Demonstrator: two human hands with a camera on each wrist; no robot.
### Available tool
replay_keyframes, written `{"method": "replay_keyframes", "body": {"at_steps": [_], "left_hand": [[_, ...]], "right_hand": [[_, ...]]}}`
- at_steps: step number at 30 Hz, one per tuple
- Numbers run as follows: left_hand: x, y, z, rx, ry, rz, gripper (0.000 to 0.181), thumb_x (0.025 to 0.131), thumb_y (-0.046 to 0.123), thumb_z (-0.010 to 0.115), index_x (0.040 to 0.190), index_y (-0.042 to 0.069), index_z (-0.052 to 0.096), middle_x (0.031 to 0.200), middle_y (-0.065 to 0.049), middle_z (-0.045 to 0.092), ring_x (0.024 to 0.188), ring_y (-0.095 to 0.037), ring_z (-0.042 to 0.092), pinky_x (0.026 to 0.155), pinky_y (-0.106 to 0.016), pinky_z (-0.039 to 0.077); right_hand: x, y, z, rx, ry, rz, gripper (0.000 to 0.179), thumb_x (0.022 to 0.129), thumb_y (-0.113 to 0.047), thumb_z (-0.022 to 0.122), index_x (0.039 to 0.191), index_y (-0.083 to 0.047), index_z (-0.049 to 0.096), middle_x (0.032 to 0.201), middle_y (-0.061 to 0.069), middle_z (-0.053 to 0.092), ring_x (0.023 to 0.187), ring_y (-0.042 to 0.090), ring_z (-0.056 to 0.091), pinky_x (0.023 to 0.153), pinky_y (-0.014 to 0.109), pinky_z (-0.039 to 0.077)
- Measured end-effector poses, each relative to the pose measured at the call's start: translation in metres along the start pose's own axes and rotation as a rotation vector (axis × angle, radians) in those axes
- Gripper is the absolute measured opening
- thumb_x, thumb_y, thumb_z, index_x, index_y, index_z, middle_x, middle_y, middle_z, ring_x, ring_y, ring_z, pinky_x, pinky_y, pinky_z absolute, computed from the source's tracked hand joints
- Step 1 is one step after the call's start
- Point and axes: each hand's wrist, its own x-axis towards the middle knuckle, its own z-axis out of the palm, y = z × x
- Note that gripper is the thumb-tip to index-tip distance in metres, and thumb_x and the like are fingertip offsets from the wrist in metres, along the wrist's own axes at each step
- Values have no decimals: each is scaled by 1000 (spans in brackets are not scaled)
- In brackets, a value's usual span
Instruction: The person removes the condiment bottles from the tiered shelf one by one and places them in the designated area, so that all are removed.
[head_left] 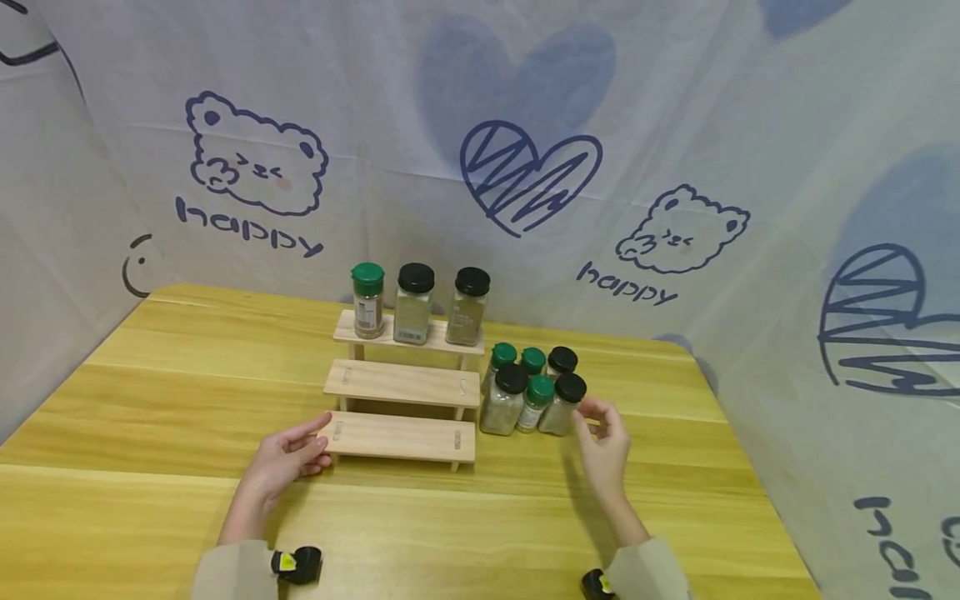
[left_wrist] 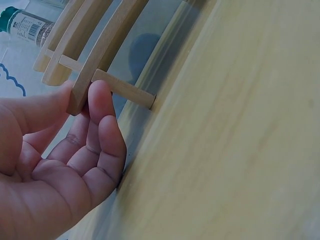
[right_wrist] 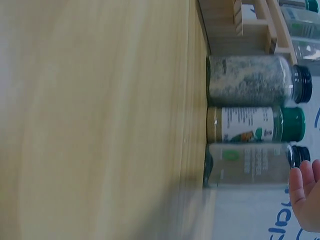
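A three-step wooden spice rack (head_left: 401, 437) stands on the table. My left hand (head_left: 288, 454) pinches the left end of its lowest step, with the thumb on one face and curled fingers under the board (left_wrist: 95, 65). On the top step are a green-capped spice jar (head_left: 368, 304) and two black-capped jars. Right of the rack, several more spice jars are grouped closely. My right hand (head_left: 603, 442) is at the right front black-capped jar (head_left: 561, 408), its fingers loosely bent near the cap. Whether they touch the jar I cannot tell; the right wrist view shows only part of the hand (right_wrist: 306, 195).
Beside the rack's right end stands a black-capped jar (right_wrist: 250, 80) with pale contents, then a green-capped one (right_wrist: 250, 124). Behind the yellow wood-grain table (head_left: 675, 500) hangs a white cloth (head_left: 405, 108) printed with hearts and bears.
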Motion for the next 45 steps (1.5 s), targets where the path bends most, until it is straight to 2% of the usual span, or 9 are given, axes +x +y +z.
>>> {"method": "replay_keyframes", "body": {"at_steps": [9,16,23,30,39,45], "left_hand": [[0,1,0,-5,0,4,47,91,7,51,133,-2,34,82,0,60,68,-11,60,64,-23,51],[-1,3,0,-2,-1,17,46,91,4,50,133,-5,34,81,0,60,67,-10,60,63,-23,51],[-1,2,0,-5,0,13,46,91,5,51,133,-4,34,81,0,60,67,-10,60,63,-23,51],[0,1,-1,-12,1,13,46,91,5,51,133,-3,34,81,0,60,67,-10,60,64,-23,51],[0,1,-1,-14,-1,20,46,91,5,51,133,-4,34,81,0,60,67,-10,60,63,-23,51],[0,1,-1,-18,2,18,46,91,5,51,133,-4,34,81,0,60,67,-10,60,64,-23,51]], "right_hand": [[-10,-6,12,54,-20,35,14,78,15,57,91,17,53,87,28,54,80,15,54,61,14,44],[-17,-13,25,102,-57,4,12,79,15,57,90,17,54,85,21,56,78,15,55,60,14,46],[-20,-24,38,130,-74,-7,13,78,17,56,91,16,53,87,30,53,80,15,56,62,15,46],[-19,-39,51,180,-96,-35,12,77,22,53,89,21,50,85,34,51,79,10,54,63,13,46],[-14,-42,65,217,-146,-5,14,82,11,56,95,16,52,92,30,52,84,13,54,68,15,47],[-6,-45,75,253,-179,-17,14,82,12,55,95,16,51,93,32,51,84,13,53,68,16,47]]}}
